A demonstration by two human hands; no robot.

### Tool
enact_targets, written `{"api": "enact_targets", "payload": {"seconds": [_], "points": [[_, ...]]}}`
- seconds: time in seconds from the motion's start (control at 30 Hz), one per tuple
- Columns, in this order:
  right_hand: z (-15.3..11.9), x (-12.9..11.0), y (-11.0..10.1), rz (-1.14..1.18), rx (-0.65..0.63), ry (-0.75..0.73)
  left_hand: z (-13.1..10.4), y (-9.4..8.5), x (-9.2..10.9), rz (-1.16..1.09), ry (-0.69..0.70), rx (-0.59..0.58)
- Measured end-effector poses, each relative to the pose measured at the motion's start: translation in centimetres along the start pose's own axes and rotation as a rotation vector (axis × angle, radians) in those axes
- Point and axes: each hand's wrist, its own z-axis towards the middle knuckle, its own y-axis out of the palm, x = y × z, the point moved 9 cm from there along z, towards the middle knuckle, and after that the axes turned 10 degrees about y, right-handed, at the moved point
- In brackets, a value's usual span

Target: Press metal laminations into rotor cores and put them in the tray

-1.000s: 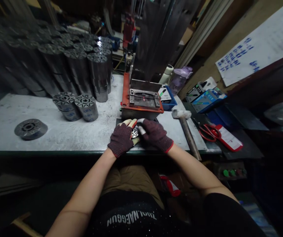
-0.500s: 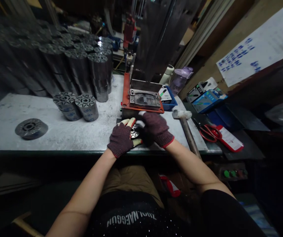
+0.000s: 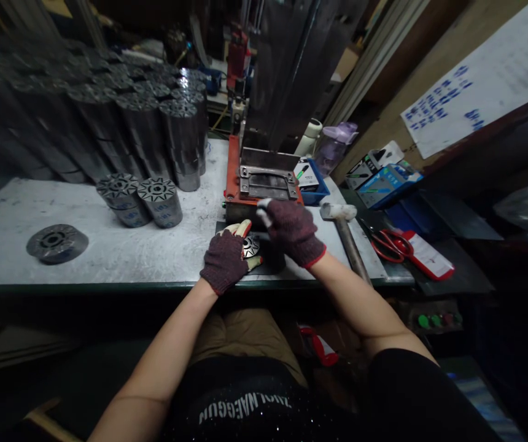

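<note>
My left hand (image 3: 227,258), in a dark maroon glove with pale fingertips, is curled around a slotted round metal core (image 3: 250,247) near the table's front edge. The core's star-like slots face up, and its left side is hidden by my fingers. My right hand (image 3: 291,230), gloved alike, hovers just right of the core, apart from it. Its fingers are curled together with pale tips pointing left; whatever they hold, if anything, I cannot make out. Behind both hands stands an orange-based press fixture (image 3: 268,184) with a metal block in it.
Two stacked cores (image 3: 160,199) and a single core (image 3: 56,242) stand left, before tall rows of stacks (image 3: 139,123). Right of my hands lie a white-headed mallet (image 3: 344,230) and red-handled scissors (image 3: 390,245). A blue tray (image 3: 317,190) and bottles (image 3: 335,144) are behind.
My right hand has lifted slightly up and away from the core, showing more of its top. My left hand keeps its place around the core.
</note>
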Motion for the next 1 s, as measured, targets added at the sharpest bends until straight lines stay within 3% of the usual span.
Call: {"api": "enact_targets", "payload": {"seconds": [0.17, 0.3, 0.47, 0.53, 0.63, 0.7, 0.87, 1.0], "points": [[-4.4, -1.2, 4.9, -0.043, -0.408, -0.072, -0.2, 0.2, 0.1, -0.039, 0.056, 0.0], [-4.0, -2.3, 4.8, -0.146, -0.468, -0.093, -0.3, 0.3, -0.1, -0.074, 0.077, 0.012], [-2.6, -3.4, 3.7, -0.143, -0.43, -0.102, -0.2, 0.5, -0.2, -0.068, 0.075, 0.012], [-1.4, -2.2, 2.2, -0.11, -0.285, -0.017, -0.2, 0.3, 0.0, -0.043, 0.059, 0.008], [0.5, 0.5, -0.8, -0.073, 0.05, 0.1, -0.2, 0.3, 0.6, 0.055, 0.06, -0.036], [1.8, 1.6, -1.5, -0.059, 0.148, 0.093, -0.2, 0.4, 1.0, 0.126, 0.08, -0.078], [4.4, 1.1, -1.4, -0.063, 0.055, -0.012, -0.1, 0.6, 1.2, 0.183, 0.09, -0.11], [3.0, 0.7, -1.6, -0.08, 0.008, 0.028, 0.0, 0.1, 0.8, 0.128, 0.064, -0.039]]}}
